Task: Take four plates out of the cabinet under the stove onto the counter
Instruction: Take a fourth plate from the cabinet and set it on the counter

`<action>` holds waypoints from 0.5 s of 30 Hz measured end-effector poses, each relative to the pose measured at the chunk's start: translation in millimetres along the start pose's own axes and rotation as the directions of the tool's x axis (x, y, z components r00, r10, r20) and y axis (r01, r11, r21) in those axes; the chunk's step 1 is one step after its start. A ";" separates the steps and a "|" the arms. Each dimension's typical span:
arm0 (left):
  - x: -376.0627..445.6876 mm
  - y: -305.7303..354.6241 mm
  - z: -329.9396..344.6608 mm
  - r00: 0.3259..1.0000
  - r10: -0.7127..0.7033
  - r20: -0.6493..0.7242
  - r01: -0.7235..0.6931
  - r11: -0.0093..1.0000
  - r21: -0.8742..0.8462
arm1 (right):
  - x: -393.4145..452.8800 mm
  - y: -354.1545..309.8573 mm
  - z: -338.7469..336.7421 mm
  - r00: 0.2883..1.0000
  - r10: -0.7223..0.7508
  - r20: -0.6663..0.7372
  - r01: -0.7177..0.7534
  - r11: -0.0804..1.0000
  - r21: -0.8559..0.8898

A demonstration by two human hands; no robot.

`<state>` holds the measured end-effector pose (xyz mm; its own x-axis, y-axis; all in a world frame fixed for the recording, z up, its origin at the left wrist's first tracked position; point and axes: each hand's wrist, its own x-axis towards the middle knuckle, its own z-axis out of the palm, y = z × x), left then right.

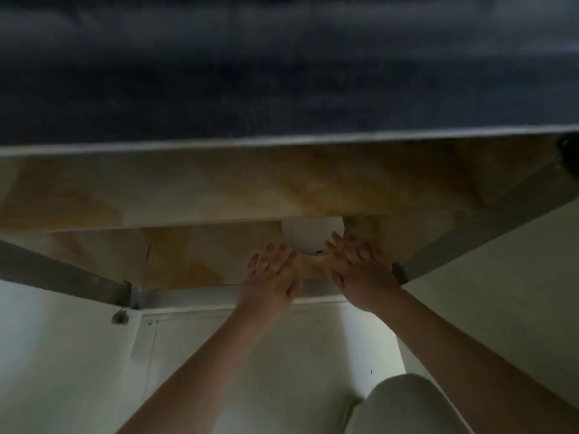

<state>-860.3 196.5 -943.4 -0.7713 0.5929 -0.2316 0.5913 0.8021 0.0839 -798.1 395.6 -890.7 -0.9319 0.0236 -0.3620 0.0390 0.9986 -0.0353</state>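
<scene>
A white round plate (pixel 308 234) lies on the lower wooden shelf (pixel 194 258) inside the open cabinet, its far half hidden under the upper shelf. My left hand (pixel 271 277) is stretched out flat just in front of the plate's left side, fingers apart, holding nothing. My right hand (pixel 360 264) reaches in beside the plate's right edge, fingertips at or over its rim, fingers spread. I cannot tell whether more plates are stacked under the visible one.
The dark counter (pixel 282 73) fills the top of the view, above an upper wooden shelf (pixel 219 189). Both cabinet doors stand open, left door (pixel 56 270) and right door (pixel 488 223). My knee in grey trousers (pixel 404 405) is at the bottom right over a pale floor.
</scene>
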 end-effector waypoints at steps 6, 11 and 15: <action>49.8 -13.1 51.5 1.000 0.018 -0.013 -0.018 1.000 -0.011 | 50.1 16.6 64.9 1.000 -0.009 -0.012 0.008 0.999 -0.039; 82.1 -15.7 88.4 0.998 0.069 -0.015 -0.068 0.997 0.046 | 82.4 28.2 109.5 0.997 -0.035 0.061 0.037 0.999 -0.025; 99.3 -12.3 117.1 0.992 0.126 0.008 -0.126 0.988 0.091 | 110.9 34.9 119.3 0.993 -0.032 0.118 0.035 0.999 -0.027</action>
<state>-916.6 237.0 -1080.9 -0.6886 0.6888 -0.2267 0.7031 0.7107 0.0234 -857.1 427.4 -1043.2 -0.8836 -0.0138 -0.4680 -0.0036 0.9997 -0.0228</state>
